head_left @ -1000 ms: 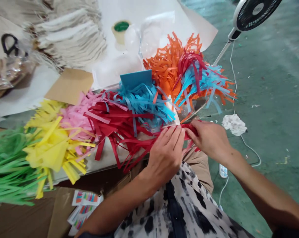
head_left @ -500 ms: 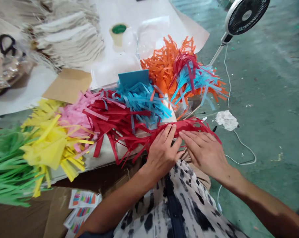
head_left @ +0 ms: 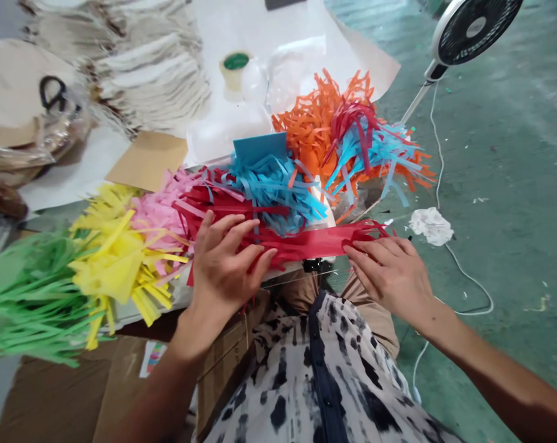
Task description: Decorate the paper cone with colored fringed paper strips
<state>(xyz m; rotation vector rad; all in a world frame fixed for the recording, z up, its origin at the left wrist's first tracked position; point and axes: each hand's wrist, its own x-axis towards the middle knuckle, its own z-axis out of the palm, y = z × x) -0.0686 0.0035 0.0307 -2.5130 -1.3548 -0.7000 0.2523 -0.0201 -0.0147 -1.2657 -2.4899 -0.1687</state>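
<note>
A band of red fringed paper [head_left: 315, 242] lies stretched across the table's near edge. My left hand [head_left: 225, 264] rests flat on its left part, fingers spread over the red strips. My right hand [head_left: 389, 271] lies flat on its right end, fingers straight and pointing left. Behind the red band are piles of cut paper fringe: blue [head_left: 273, 184], pink [head_left: 156, 209], yellow [head_left: 112, 258], green [head_left: 24, 301] and orange [head_left: 324, 123].
A roll of tape [head_left: 235, 67] and clear plastic bags [head_left: 292, 67] lie on white paper at the back. Cream fabric stacks [head_left: 135, 67] sit far left. A fan [head_left: 472, 31] stands on the green floor at right, with a cable and crumpled paper [head_left: 430, 224].
My left hand has slid left along the red paper, away from my right hand. The red band is now drawn out flat between the two hands.
</note>
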